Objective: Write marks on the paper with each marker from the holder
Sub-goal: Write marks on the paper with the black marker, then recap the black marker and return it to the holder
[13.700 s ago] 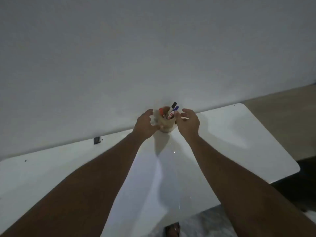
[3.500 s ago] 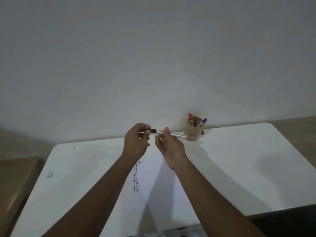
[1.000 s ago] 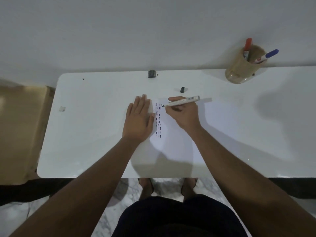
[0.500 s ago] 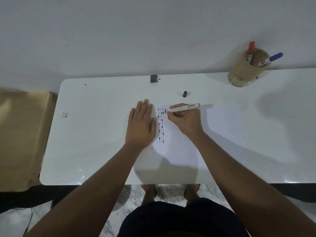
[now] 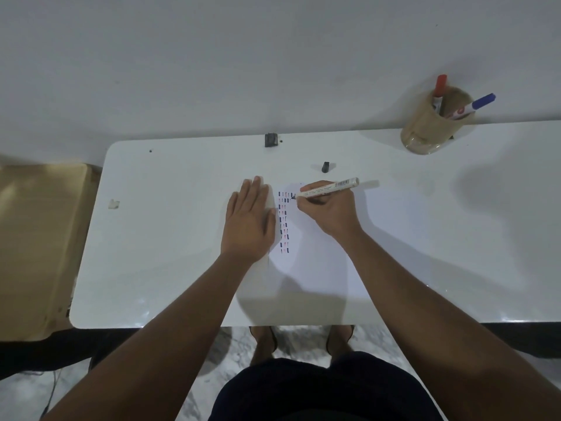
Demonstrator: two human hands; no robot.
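Observation:
A white sheet of paper (image 5: 318, 262) lies on the white table (image 5: 170, 238), carrying columns of short dark and reddish marks (image 5: 284, 223). My right hand (image 5: 329, 212) grips an uncapped white marker (image 5: 328, 187), its tip touching the paper at the top of the marks. My left hand (image 5: 249, 221) lies flat, fingers together, on the paper's left edge. The marker's black cap (image 5: 325, 167) rests on the table just beyond the paper. A tan holder (image 5: 425, 132) at the back right contains a red-capped marker (image 5: 439, 88) and a blue-capped marker (image 5: 476, 104).
A small black object (image 5: 270, 140) sits at the table's back edge by the wall. A scrap of tape (image 5: 114, 204) is stuck on the table's left part. A brown cardboard surface (image 5: 36, 247) adjoins the left end. My feet (image 5: 300, 338) show below the front edge.
The black marker was taken from the holder and uncapped, and its cap put on the table. Over the last second the marker tip stays at the top of the marks, shifting slightly right.

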